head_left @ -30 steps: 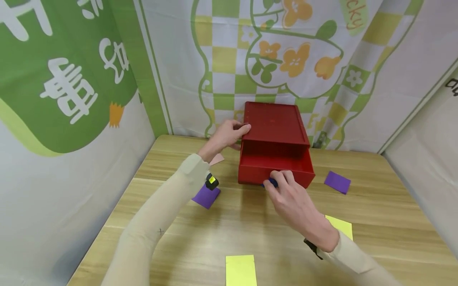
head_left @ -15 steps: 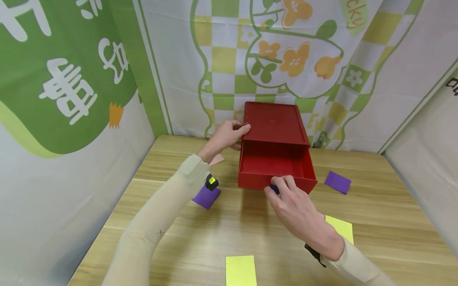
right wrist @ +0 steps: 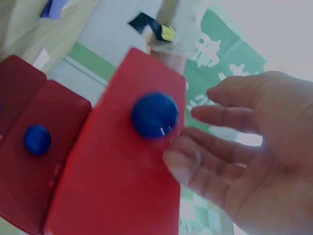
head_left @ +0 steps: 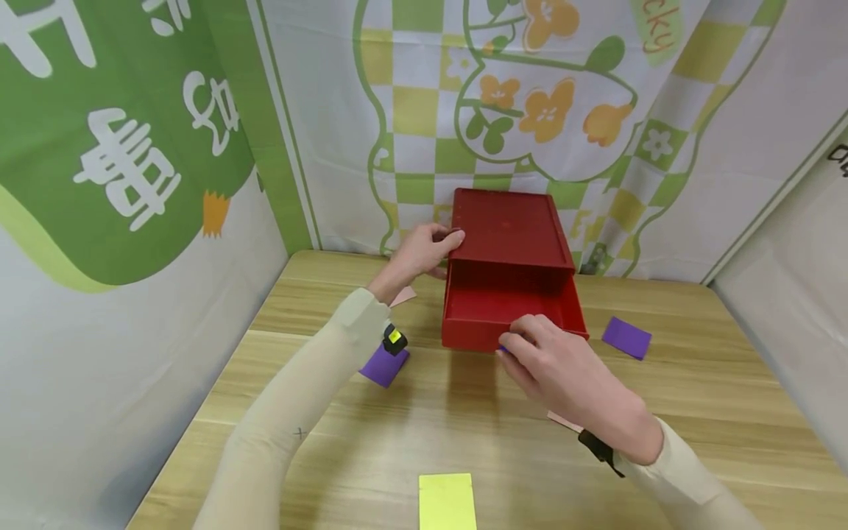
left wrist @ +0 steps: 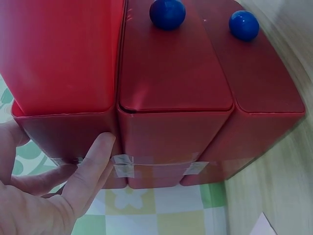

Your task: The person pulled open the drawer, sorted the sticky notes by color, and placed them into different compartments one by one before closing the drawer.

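L hand point(head_left: 422, 250) spread on side of dk-red boxy plastic cabinet point(head_left: 506, 224), at back of wood-grain table point(head_left: 358, 456), bright-red top drawer point(head_left: 469, 335) out, R hand point(head_left: 575, 375) loosely spread nr its round shiny blue knob point(right wrist: 154, 115)

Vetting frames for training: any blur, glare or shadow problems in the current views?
Head: largely sharp, pale sheen on the table, soft shadow in front of the open red drawer; left wrist: fairly crisp, small highlights on the blue knobs; right wrist: hazy, upper right washed out, nearest blue knob and right hand somewhat blurred.
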Available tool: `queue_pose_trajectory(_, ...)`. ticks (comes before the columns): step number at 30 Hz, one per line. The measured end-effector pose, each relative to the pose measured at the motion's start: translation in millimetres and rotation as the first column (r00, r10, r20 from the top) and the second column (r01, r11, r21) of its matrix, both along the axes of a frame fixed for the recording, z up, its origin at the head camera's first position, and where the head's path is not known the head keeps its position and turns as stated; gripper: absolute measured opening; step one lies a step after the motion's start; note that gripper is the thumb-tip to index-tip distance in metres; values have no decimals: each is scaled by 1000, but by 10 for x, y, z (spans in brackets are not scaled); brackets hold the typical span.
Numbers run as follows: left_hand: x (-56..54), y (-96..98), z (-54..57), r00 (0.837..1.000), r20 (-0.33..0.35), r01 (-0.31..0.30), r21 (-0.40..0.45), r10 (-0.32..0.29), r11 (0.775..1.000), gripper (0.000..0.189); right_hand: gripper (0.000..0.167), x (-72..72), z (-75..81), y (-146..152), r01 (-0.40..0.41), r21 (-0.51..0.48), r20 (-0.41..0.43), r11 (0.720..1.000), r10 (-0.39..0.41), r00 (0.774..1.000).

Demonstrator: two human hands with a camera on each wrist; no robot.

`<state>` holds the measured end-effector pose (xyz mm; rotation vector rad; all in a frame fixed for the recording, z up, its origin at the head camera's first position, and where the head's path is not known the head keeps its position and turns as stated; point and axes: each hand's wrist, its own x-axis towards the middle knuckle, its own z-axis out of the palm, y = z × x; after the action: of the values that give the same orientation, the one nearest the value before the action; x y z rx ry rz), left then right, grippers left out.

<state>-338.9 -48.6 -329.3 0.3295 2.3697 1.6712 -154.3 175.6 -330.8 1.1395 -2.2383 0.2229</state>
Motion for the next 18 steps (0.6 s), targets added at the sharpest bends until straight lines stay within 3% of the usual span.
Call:
queue_pose_trajectory(4, -6, -3, -21, 1000, -4, -2, -3, 2, 1000, 59, 9, -48, 108, 128, -48, -84, 13, 995, 49, 999)
queue_pose_trajectory(9, -2, -1, -36, 1000, -10, -2, 13, 2, 1000, 58, 35, -177, 212, 337, -76, -222, -33, 972, 70, 997)
queue_pose_trajectory(12, -2, 6, -39, 1000, -22, 5, 2, -5, 1000, 56, 38, -251, 258, 490, -36, -283, -15, 959, 33, 999)
queue_pose_trajectory(16, 1, -9, -38, 1000, -21, 14, 7, -14, 1000, 54, 13, -318, 296, 642, 33, -287, 26, 957, -27, 999)
queue_pose_trajectory(18, 12, -35, -29, 1000, -14, 13, 16, -12, 1000, 54, 19, -355, 313, 684, 57, -284, 48, 957, -46, 998)
